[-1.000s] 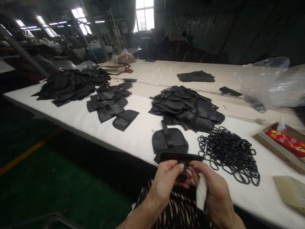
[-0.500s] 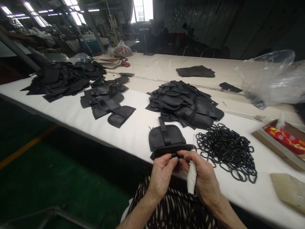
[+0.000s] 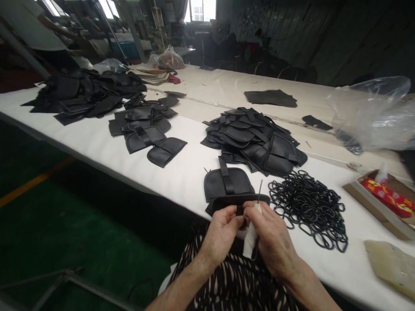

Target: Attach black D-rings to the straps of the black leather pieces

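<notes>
At the table's front edge, my left hand (image 3: 223, 231) is closed, thumb and fingertips pinching the strap area of a black leather pouch piece (image 3: 240, 199). My right hand (image 3: 270, 233) is closed too, its fingertips at the same spot. It also holds an awl (image 3: 251, 233) with a white wrapped handle, the thin metal shaft pointing up. Part of a dark loop shows below the right fingers; whether it belongs to a ring I cannot tell. Just behind lies another black piece (image 3: 214, 183) with a strap. A heap of black oval rings (image 3: 308, 207) lies right of my hands.
Piles of black leather pieces lie in the middle (image 3: 249, 138) and at the far left (image 3: 81, 93) of the white table (image 3: 181, 185). At right are a cardboard box (image 3: 372, 207) with a red packet, a yellowish block (image 3: 389, 263) and plastic bags (image 3: 372, 116). A person (image 3: 35, 30) stands far left.
My right hand has turned, so the awl's handle swings left and its shaft leans slightly right. Both hands remain at the pouch piece. A person has come into view at far left.
</notes>
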`<state>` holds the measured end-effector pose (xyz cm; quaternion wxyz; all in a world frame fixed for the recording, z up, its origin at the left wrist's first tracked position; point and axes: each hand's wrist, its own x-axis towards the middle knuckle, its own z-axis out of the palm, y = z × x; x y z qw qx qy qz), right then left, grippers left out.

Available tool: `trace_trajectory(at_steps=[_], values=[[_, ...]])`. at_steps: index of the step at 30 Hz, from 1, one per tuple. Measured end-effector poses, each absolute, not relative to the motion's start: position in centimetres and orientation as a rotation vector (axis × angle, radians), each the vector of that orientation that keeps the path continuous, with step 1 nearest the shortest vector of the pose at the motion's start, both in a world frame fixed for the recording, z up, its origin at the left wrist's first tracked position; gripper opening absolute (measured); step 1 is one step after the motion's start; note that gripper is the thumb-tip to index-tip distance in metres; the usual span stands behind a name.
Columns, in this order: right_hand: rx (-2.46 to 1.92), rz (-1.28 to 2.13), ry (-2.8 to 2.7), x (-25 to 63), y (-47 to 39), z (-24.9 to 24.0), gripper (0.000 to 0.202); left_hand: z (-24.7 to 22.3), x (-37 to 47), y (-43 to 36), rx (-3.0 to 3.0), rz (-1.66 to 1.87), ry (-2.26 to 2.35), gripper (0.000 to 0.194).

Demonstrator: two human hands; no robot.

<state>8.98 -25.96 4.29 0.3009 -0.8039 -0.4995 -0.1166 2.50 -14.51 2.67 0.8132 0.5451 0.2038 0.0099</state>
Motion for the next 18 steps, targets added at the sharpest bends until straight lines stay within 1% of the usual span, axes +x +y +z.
trace_trajectory(at_steps=[3, 5, 12, 18], values=[[-2.149, -0.225, -1.328, 9.1, -25.9, 4.3, 0.021, 2.6, 2.7, -14.4, 1.135, 0.026, 0.428, 0.008], [-2.156, -0.228, -1.340, 9.2, -26.0, 4.2, 0.021, 2.5, 2.7, -14.4, 1.129, 0.028, 0.424, 0.006], [-2.148, -0.519, -1.453, 9.0, -26.1, 3.3, 0.023, 2.8, 2.6, -14.9, 1.253, 0.107, 0.447, 0.015], [-2.141, -0.474, -1.407, 8.9, -26.2, 3.3, 0.023, 2.1, 2.4, -15.8, 1.294, 0.155, 0.486, 0.016]])
